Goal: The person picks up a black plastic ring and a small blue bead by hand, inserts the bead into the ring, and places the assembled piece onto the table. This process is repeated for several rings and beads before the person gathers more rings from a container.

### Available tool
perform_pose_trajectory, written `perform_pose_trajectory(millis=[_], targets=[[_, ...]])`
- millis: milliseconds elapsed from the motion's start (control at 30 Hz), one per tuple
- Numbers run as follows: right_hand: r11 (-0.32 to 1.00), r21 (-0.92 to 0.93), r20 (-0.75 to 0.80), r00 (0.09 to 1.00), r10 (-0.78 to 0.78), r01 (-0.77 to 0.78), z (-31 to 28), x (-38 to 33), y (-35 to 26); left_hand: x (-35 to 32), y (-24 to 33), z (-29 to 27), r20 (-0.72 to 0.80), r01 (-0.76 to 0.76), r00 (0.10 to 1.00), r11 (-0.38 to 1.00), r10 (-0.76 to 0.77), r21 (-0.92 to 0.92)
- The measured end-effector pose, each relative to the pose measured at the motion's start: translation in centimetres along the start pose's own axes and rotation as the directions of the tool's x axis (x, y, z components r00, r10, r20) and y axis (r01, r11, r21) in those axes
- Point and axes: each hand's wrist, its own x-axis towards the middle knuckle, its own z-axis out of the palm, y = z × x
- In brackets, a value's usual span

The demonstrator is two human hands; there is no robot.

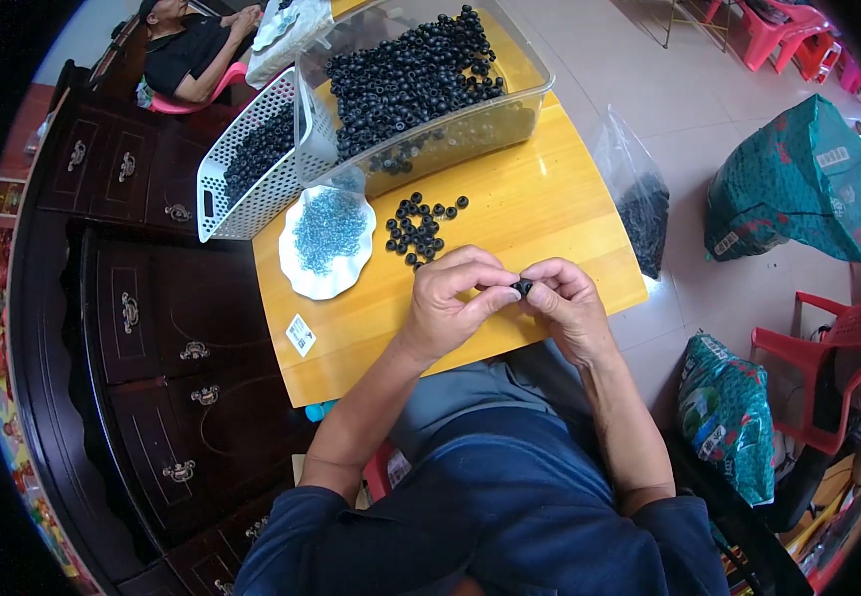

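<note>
Over the near part of the yellow table, my left hand (458, 300) and my right hand (571, 306) meet, fingertips pinched together. Between them is one small round black piece (523, 287), mostly covered by the fingers. A loose group of similar black pieces (428, 226), some showing a hole in the middle, lies on the table just beyond my left hand. Left of that group stands a white scalloped dish (323, 290) holding many tiny clear-blue beads (329, 230).
A big clear plastic bin (430, 154) and a white perforated basket (214, 211), both full of black pieces, stand at the table's far side. Dark drawers (167, 308) flank the left. Right on the floor are a clear bag (639, 214), teal sacks (763, 189) and a red chair (833, 368). Another person sits far left.
</note>
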Motion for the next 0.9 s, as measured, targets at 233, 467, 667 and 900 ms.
perform_pose_trajectory(millis=[233,467,667,900], targets=[[0.992,-0.126,-0.064,0.998,-0.013,0.005,-0.7,-0.1,-0.2,0.5,-0.6,0.9,0.022,-0.037,0.999,0.999,0.037,-0.012],[0.999,-0.049,0.096,0.995,0.001,0.004,-0.3,1.2,1.1,-0.5,-0.8,-0.9,0.041,0.071,0.997,0.997,-0.070,-0.007],[0.999,-0.040,0.181,0.983,-0.027,0.035,-0.2,1.0,1.1,-0.9,-1.3,-1.0,0.189,0.340,0.938,0.879,-0.291,-0.333],[0.998,0.055,0.234,0.971,-0.045,0.033,-0.1,0.9,0.8,-0.3,-0.4,-1.1,0.321,0.243,0.931,0.951,-0.173,-0.190]])
